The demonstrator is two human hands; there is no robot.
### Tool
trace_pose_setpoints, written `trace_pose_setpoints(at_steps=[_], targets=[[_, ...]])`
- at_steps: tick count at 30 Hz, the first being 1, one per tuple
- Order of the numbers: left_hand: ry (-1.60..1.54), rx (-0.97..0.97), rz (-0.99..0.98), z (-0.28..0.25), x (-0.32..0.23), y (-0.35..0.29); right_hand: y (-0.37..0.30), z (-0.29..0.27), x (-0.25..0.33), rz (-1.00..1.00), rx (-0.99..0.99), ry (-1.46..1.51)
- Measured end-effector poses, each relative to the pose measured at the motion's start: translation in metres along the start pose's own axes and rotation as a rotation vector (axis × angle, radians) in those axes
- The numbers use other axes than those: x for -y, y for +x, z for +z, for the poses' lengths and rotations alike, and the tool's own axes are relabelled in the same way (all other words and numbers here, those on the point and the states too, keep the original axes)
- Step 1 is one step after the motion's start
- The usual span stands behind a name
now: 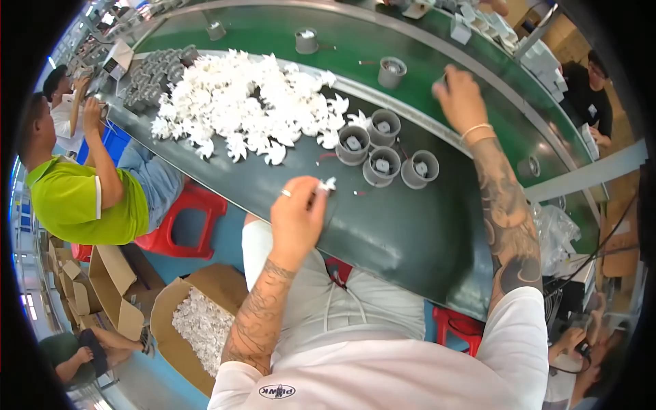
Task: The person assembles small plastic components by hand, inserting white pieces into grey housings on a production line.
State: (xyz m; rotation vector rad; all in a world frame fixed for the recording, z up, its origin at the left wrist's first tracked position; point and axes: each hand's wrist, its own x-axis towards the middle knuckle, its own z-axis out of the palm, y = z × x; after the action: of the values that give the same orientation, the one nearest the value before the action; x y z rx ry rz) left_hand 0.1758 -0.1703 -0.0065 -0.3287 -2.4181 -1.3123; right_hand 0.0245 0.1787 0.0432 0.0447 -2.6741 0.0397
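My left hand (298,217) is closed in a pinch above the near edge of the dark table, with a small white bladed piece (329,184) at its fingertips. Out over the green conveyor, my right hand (462,100) is reaching with curled fingers. Something greyish shows at its fingertips, too blurred and covered to name. Between the hands stand several grey round cups (419,169) with small motor-like parts and thin wires inside. Left of them spreads a big heap of white fan-like pieces (239,109).
More grey cups (392,72) ride on the green conveyor (348,51) behind a metal rail. Grey parts (154,75) are piled at the far left. A person in a lime shirt (89,198) sits at left by a red stool (188,219). A carton (171,321) of white pieces stands below.
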Motion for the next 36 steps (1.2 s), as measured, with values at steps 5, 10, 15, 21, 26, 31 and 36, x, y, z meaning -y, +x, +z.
trace_pose_setpoints(at_steps=[5, 10, 15, 21, 26, 31, 36], targets=[[0.044, -0.034, -0.013, 0.001, 0.0, -0.006, 0.019, -0.002, 0.031, 0.109, 0.226, -0.241], [0.088, -0.035, 0.006, -0.003, 0.002, -0.004, 0.051, 0.002, -0.012, 0.492, 0.233, -0.209], [0.041, -0.033, -0.024, 0.001, 0.001, -0.002, 0.007, 0.035, -0.094, 0.51, 0.276, 0.147], [0.139, -0.04, 0.023, -0.001, -0.003, -0.003, 0.028, -0.027, 0.017, 0.156, 0.388, 0.54], [0.124, -0.101, 0.078, 0.003, 0.001, -0.004, 0.084, -0.004, 0.092, 0.023, 0.706, 0.811], [0.08, -0.113, 0.099, 0.004, -0.004, -0.006, 0.126, 0.027, 0.071, 0.599, 0.8, 1.424], [0.078, -0.149, 0.072, -0.004, 0.003, -0.01, 0.14, 0.032, 0.071, 0.715, 0.932, 1.531]])
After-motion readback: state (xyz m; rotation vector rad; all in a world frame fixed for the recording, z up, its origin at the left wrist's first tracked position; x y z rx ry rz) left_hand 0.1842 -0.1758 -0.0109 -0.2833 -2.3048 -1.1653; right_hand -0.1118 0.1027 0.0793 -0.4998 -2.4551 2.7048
